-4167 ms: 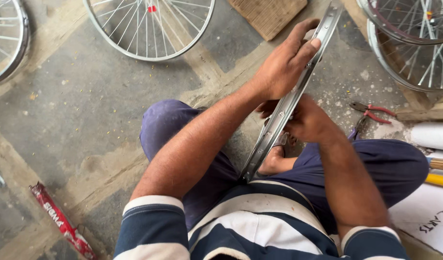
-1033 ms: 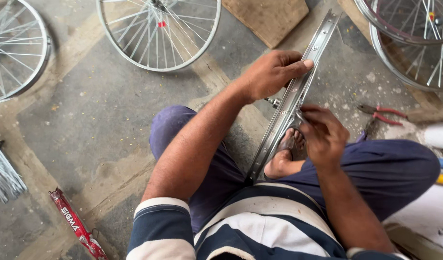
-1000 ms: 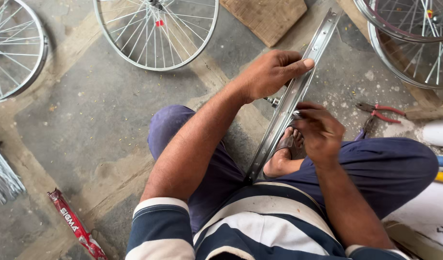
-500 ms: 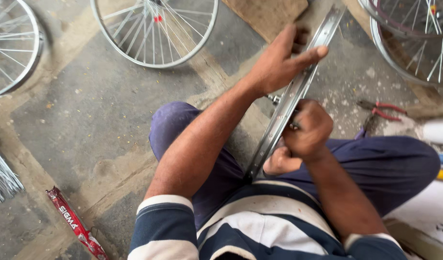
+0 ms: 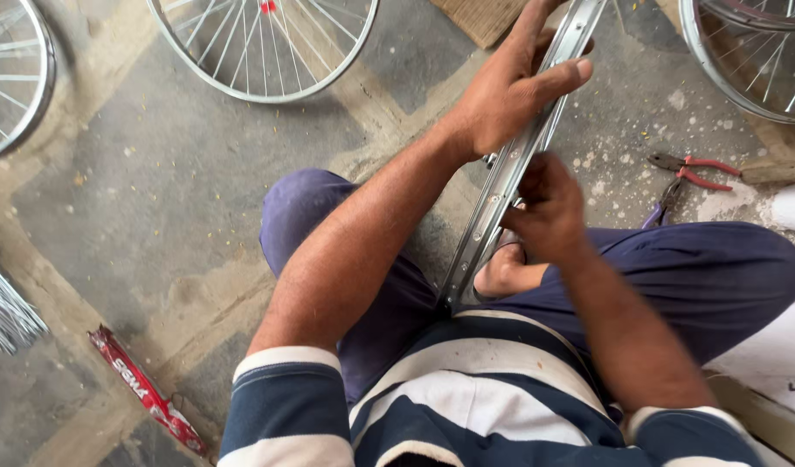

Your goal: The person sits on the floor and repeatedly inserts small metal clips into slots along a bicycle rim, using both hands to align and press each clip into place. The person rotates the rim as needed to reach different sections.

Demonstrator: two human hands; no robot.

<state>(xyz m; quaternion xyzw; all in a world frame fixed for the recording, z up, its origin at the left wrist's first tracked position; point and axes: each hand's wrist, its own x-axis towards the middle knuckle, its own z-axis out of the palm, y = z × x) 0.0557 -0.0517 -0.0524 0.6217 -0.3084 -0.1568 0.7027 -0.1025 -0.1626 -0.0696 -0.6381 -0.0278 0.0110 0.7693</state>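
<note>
Gripping bare wheel rim [image 5: 511, 173]: left hand [image 5: 510, 86] clasps its top edge, right hand [image 5: 546, 207] closed at mid-rim, pliers [image 5: 687, 173] nearby.

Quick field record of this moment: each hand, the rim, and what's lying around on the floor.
left hand: grips the upper part of the rim, thumb across its edge
right hand: fingers closed at the rim's inner side; what they pinch is hidden
rim: bare metal, upright on edge between the legs
pliers: on floor, right
spoked wheels: lying ahead
loose spokes: bundle, far left
red packet: floor, lower left
</note>
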